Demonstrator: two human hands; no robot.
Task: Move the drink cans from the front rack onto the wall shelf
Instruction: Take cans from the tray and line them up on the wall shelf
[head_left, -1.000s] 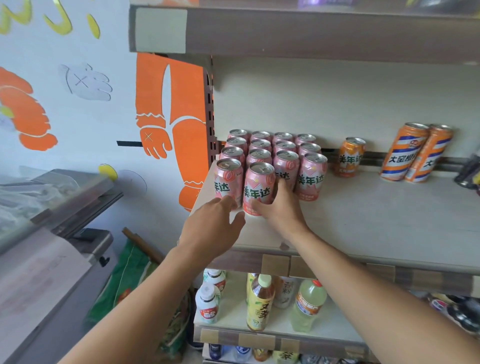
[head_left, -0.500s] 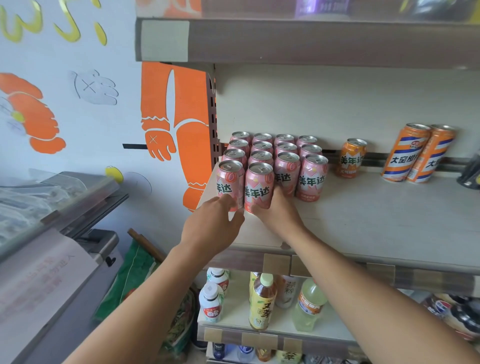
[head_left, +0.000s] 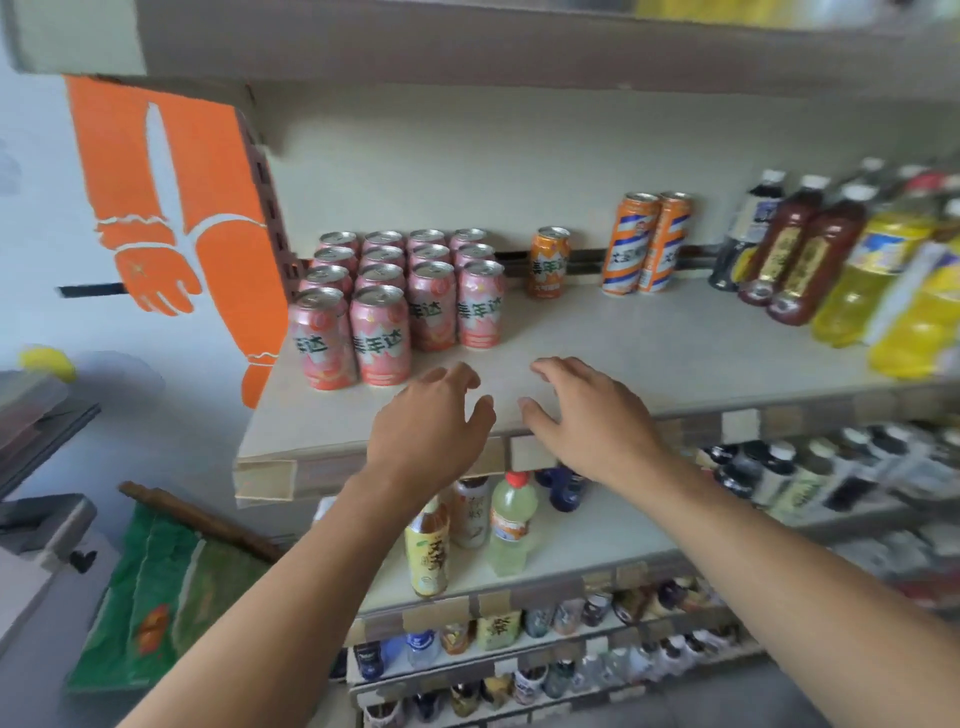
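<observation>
Half a second ago both hands were pressed against the front pink cans; now both have drawn back toward the front edge of the wall shelf (head_left: 649, 343) and hold nothing, and the view has swung right, bringing a row of dark and yellow bottles (head_left: 841, 260) into sight at the shelf's right end. The block of pink cans (head_left: 400, 296) stands at the shelf's left end, four across, its two left columns reaching one can nearer the front edge; their labels show Chinese characters, of which "年达" can be read. Right of the block, against the back of the shelf, stands a single small orange can (head_left: 549, 262) with similar lettering, and farther right two taller orange, white and blue striped cans (head_left: 647, 241), their writing too blurred to read. The left hand (head_left: 434, 421) hovers just right of the front pink cans, fingers loosely spread, palm down. The right hand (head_left: 587, 415) is beside it, equally open and empty, over bare shelf.
</observation>
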